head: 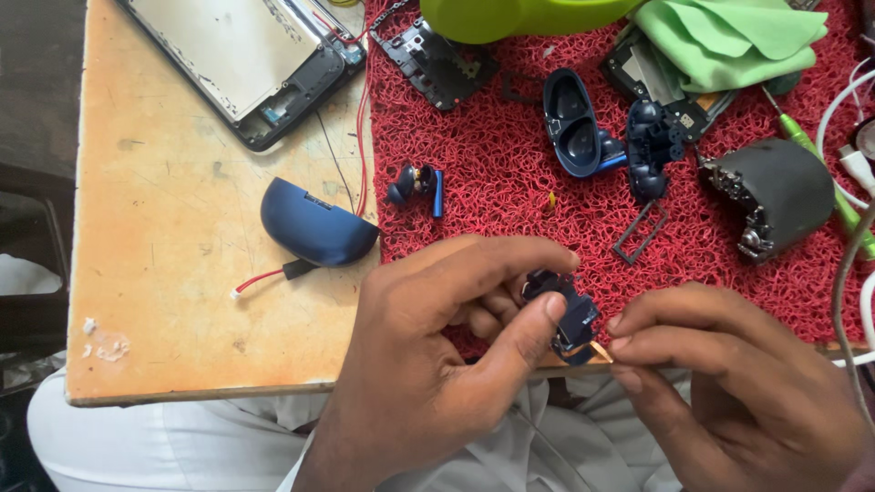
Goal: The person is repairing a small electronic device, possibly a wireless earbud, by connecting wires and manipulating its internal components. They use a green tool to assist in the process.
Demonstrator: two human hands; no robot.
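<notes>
Both hands work low at the bench edge: my left hand (437,337) pinches a small dark-blue part (567,314), upright; my right hand (729,383) pinches a thin amber strip (602,352) at its lower end.

I see a small dark blue plastic part (563,310), blocky and irregular, held tilted above the near edge of the worktop (182,273). My left hand (428,364) pinches it between thumb and forefinger. A thin tan strip (602,352) sticks out from its lower right corner, and my right hand (729,383) nips that strip at its fingertips. The underside is hidden.
</notes>
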